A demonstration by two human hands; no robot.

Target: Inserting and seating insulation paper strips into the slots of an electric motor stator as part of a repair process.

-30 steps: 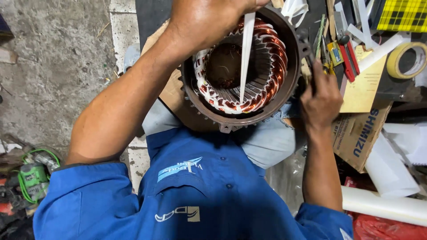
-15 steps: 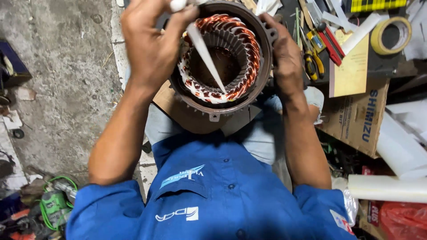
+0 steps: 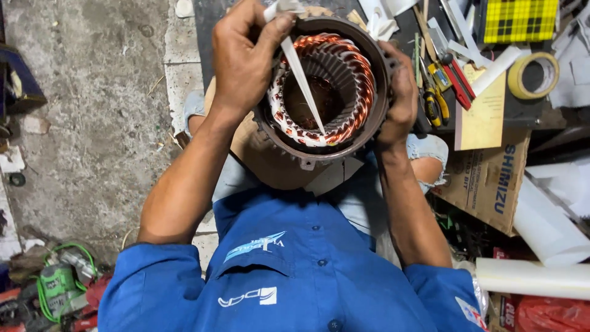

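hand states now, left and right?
Left hand: closed, pinching a thin white paper strip.
Right hand: closed, gripping the round copper-wound motor stator.

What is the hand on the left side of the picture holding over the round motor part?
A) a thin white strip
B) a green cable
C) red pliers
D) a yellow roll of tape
A: the left hand pinches a thin white strip that slants down into the motor stator with copper windings, while the right hand grips the stator's rim.
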